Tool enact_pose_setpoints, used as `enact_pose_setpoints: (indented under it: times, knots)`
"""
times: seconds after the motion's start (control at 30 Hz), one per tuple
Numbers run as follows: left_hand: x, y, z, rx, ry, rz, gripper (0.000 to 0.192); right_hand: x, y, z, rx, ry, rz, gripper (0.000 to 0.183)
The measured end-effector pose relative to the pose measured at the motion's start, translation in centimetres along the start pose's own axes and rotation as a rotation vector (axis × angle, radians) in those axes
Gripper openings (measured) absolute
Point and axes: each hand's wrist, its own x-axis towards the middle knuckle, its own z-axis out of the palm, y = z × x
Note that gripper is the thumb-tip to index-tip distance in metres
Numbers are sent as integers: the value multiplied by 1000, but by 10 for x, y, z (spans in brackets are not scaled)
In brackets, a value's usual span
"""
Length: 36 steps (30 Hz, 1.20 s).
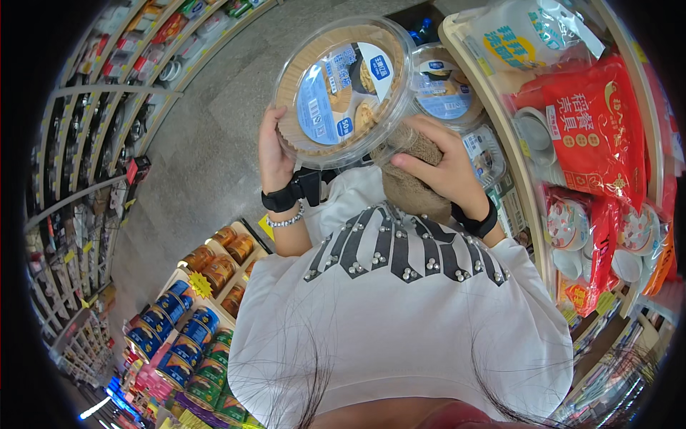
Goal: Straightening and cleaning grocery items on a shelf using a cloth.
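Observation:
My left hand (276, 147) grips the rim of a round clear plastic tub (343, 94) at its left side. Brown paper liners fill the tub, and a printed blue and white label covers its top. In my right hand (450, 161) is a bunched brown cloth (415, 185), held against the tub's lower right edge. Part of the cloth lies hidden under the fingers. Just beyond that hand sits a similar round tub (442, 88) with a blue label, partly covered by the one I hold. A smaller clear plastic pack (485, 153) lies below it.
Along my right runs a shelf edge (487, 102), with red packs of tableware (597, 131) and wrapped paper cups (568, 225) behind it. Blue cans (187, 343) and orange-brown jars (217, 271) stand on a display at lower left. Shelving (102, 107) lines the aisle floor (209, 118).

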Motion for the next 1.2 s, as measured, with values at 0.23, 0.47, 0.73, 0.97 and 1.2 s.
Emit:
enact_pose_setpoints:
  times: [0.23,0.47,0.73,0.97,1.2]
  knots:
    - [-4,-1,14,-15,50,94,17,2,-8,5,-29,62,36,47]
    - [-1,-6,20,-81,34,11,18,0,-2,8,-45,54,16,48]
    - [-8,-9,33,-58,34,-94,21,-1,3,6,-102,7,-59,42]
    - [-15,-6,40,121,12,191,25,-4,-4,4,11,85,75,35]
    - [-26,11,47,280,17,341,33,-4,-14,-3,-77,-15,63,24]
